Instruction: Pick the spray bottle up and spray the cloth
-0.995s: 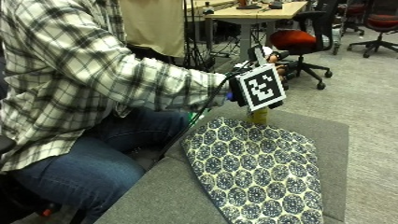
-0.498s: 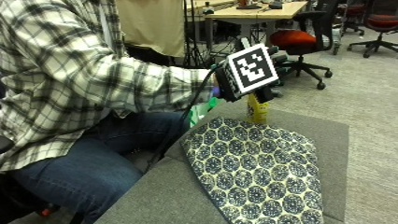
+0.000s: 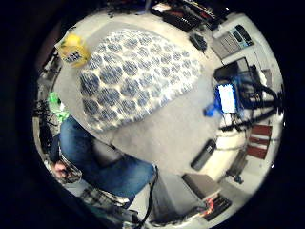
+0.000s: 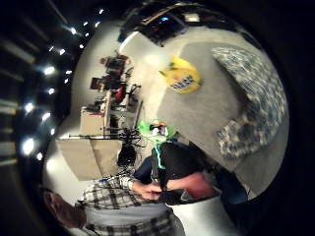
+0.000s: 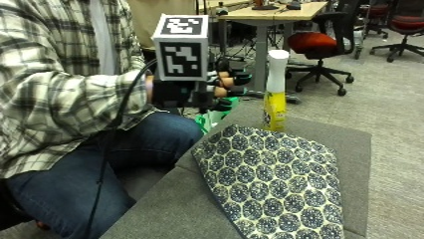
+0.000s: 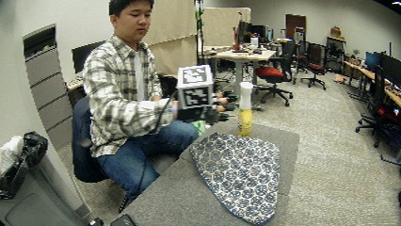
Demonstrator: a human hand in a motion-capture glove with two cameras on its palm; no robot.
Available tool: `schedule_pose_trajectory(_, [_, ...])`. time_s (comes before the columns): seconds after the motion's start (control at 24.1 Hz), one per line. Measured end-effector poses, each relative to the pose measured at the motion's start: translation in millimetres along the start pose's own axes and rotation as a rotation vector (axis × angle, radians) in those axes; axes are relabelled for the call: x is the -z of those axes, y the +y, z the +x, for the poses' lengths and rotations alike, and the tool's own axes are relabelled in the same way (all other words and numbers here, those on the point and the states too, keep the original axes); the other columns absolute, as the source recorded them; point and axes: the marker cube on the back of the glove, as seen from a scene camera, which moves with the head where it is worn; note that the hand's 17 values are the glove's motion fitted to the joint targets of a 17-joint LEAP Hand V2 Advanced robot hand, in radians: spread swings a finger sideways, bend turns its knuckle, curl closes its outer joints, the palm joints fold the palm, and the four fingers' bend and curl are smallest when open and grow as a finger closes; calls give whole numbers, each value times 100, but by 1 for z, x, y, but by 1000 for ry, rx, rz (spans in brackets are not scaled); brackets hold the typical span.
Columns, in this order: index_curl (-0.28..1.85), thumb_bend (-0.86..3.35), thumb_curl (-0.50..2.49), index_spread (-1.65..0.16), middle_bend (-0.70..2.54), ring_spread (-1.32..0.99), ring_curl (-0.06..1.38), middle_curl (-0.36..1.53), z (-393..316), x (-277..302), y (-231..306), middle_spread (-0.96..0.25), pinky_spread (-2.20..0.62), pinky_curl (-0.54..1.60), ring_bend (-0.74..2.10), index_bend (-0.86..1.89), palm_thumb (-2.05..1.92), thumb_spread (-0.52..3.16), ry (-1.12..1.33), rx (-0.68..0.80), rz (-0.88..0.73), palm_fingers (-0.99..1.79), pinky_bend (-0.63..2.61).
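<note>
A yellow spray bottle (image 5: 275,94) is standing upright, white head topmost, on a grey table (image 5: 165,204) at the far edge of a patterned cloth (image 5: 275,184), its label unreadable, while the gloved right hand (image 5: 218,87) is hovering beside it, fingers loosely curled, touching nothing.

Grey table (image 5: 344,144) takes up the foreground, person in a plaid shirt (image 5: 46,84) and jeans (image 5: 86,174) sits at its edge on a dark chair (image 6: 84,146). Behind that there's a wooden desk (image 5: 278,11) with a red office chair (image 5: 321,42) next to it. Black bin bag (image 6: 22,155) sits by the wall, and something green (image 5: 213,118) is down by the table edge
</note>
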Motion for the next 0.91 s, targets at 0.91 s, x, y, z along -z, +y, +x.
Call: schedule_pose_trajectory(0.91, [25,-1,44,-44,17,14,31,24,14,-3,239,-11,17,30,22,15,41,108,198,-331,121,-6,55])
